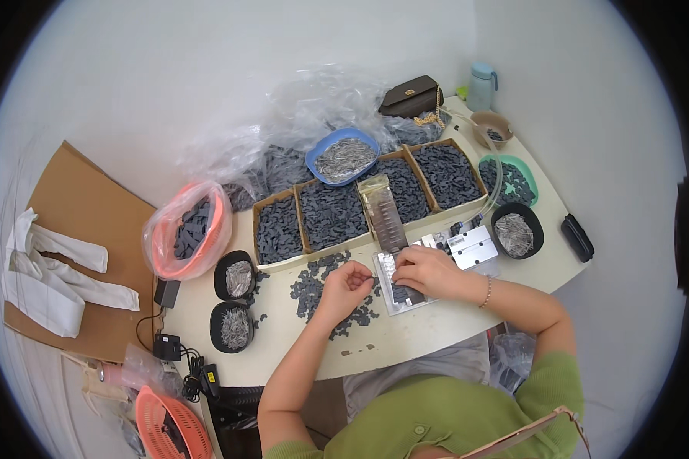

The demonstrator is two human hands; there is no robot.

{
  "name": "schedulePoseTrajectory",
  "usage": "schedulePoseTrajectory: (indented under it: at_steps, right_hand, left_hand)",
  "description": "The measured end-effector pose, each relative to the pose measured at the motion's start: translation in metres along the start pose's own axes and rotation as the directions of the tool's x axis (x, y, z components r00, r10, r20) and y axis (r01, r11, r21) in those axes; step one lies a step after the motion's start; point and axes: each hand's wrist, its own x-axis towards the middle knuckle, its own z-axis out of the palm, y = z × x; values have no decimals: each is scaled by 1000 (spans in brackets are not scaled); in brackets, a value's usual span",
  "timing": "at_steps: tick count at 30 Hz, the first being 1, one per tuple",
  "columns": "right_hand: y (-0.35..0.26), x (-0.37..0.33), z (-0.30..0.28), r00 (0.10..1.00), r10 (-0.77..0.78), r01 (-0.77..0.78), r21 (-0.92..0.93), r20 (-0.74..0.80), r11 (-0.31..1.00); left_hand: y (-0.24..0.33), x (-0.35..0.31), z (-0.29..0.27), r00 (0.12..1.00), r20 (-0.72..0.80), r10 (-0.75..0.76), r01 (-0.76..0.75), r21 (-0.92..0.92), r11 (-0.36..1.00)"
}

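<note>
My left hand (347,291) is closed in a pinch just left of a metal fixture (390,304), with what looks like a small dark grey piece at its fingertips. Bent over the fixture, my right hand (430,272) has its fingers drawn together on it; what they hold is hidden. A dark strip lies in the fixture under that hand. Loose dark grey plastic pieces (308,292) are scattered beside and under my left hand. Behind the fixture, a clear ribbed plastic tray (383,214) leans against a divided box of such pieces.
The divided cardboard box (308,251) spans the table's back, with a blue basin (311,162) of metal pins on it. Black bowls (217,336) of pins stand left, another black bowl (538,229) right. A silver device (473,248) with a hose sits right of the fixture.
</note>
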Motion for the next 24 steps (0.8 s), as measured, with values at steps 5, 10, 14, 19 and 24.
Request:
schedulePoseTrajectory:
  at_steps: [5, 10, 14, 19, 24]
  right_hand:
    - [3, -13, 13, 996, -90, 92, -202, 16, 975]
    - [5, -9, 13, 989, -140, 146, -200, 44, 969]
    - [-1, -7, -2, 983, -160, 171, -134, 89, 976]
    - [-2, -9, -8, 998, -55, 54, -6, -21, 998]
    - [-6, 4, -12, 950, 297, -311, 377, 96, 873]
  left_hand:
    - [1, 0, 1, 999, 34, -31, 35, -128, 991]
    - [-1, -1, 3, 999, 30, -35, 40, -176, 984]
    - [2, -1, 5, 999, 41, -32, 40, -216, 975]
    - [9, 3, 14, 997, 38, -66, 75, -391, 917]
    - [13, 6, 30, 1000, 23, -13, 20, -367, 930]
